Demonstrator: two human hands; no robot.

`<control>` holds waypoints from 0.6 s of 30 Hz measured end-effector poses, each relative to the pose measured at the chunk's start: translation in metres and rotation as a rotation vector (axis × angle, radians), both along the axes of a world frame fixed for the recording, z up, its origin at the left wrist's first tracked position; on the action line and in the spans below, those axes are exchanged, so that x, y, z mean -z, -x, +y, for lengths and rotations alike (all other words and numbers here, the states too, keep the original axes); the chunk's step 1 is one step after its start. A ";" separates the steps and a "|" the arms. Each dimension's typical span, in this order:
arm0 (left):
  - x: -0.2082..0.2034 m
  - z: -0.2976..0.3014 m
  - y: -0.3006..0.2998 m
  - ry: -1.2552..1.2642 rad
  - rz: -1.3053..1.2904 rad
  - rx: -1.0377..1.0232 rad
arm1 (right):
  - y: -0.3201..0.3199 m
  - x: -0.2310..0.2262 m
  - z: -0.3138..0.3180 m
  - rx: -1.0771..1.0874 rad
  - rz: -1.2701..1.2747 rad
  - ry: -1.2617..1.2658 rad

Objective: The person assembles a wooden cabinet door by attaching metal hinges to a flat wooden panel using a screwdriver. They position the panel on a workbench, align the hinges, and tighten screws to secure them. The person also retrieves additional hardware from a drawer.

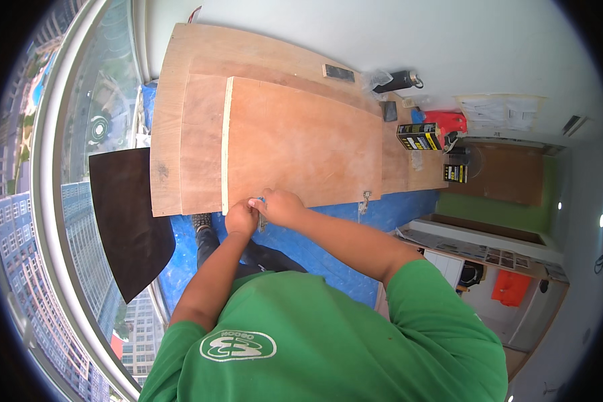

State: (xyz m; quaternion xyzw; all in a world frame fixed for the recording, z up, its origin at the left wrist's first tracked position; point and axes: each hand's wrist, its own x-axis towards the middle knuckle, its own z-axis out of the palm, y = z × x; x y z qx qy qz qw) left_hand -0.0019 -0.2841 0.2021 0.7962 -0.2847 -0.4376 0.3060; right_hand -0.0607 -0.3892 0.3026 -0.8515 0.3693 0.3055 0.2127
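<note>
A pale plywood panel point(301, 144) with a light left edge lies on larger plywood sheets in front of me. At its near edge, toward the left corner, my left hand point(240, 218) and my right hand point(281, 206) meet with fingers closed. Between the fingertips shows a small blue piece point(261, 199), too little of it visible to name. Just below my fingers, a metal hinge point(262, 225) hangs from the panel's near edge, partly covered by the hands. A second metal hinge point(364, 202) sits farther right along that edge.
Blue sheeting point(402, 208) covers the floor. A dark brown sheet point(130, 221) stands left by the window. At the back right are a black bottle point(396, 82), a sanding block point(339, 72), a black-and-yellow box point(419, 137) and a red bag point(450, 122).
</note>
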 end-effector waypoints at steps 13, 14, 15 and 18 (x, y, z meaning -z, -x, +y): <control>0.002 -0.001 0.000 0.076 -0.023 0.000 | 0.023 -0.001 -0.013 -0.206 -0.196 0.041; 0.003 -0.001 0.000 0.061 -0.003 0.013 | 0.020 0.000 -0.012 -0.041 -0.105 0.010; 0.003 -0.001 0.001 0.033 0.022 0.027 | 0.017 0.001 -0.013 0.036 -0.043 -0.015; 0.004 -0.001 -0.001 0.008 -0.005 0.077 | 0.007 0.008 -0.013 0.166 0.031 -0.090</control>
